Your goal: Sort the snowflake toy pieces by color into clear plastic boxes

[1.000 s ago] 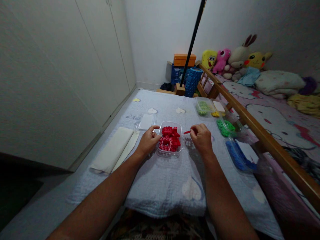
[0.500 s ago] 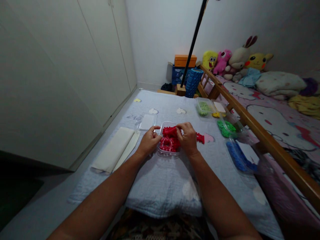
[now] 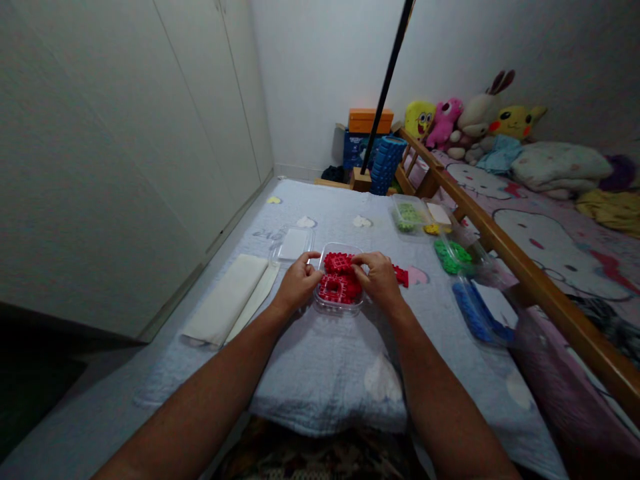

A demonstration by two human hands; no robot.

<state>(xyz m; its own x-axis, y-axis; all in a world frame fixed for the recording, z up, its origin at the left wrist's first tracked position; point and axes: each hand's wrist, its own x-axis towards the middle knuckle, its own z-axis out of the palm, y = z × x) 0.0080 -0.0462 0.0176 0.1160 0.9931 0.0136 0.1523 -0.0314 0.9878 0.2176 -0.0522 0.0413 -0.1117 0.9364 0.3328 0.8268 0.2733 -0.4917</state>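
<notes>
Because the head camera looks down over both forearms, I see one pale blue quilted blanket point(image 3: 320, 360) spread across the floor, with one wooden-railed bed point(image 3: 505, 250) along its right side. One folded white sheet point(image 3: 227, 300) lies on the blanket's left edge. Four plush toys point(image 3: 470, 117) sit in a row at the head of the bed.

I count four clear tubs on the blanket. The tub of red blocks point(image 3: 340, 283) is in the middle between the hands, a pale green one point(image 3: 407, 215) is farther off, and a bright green one point(image 3: 453, 257) and a blue one point(image 3: 477, 313) stand near the rail. One loose lid point(image 3: 294, 243) lies just beyond the left hand.

The left hand point(image 3: 299, 283) is curled against the red tub's left wall, index finger lying along the far rim. The right hand point(image 3: 381, 279) has its fingertips bunched on the blocks; I cannot tell whether they grip one.

The red blocks are knobbly and square-holed, heaped above the rim. One loose red piece point(image 3: 400, 275) lies on the blanket, just right of the right hand.
</notes>
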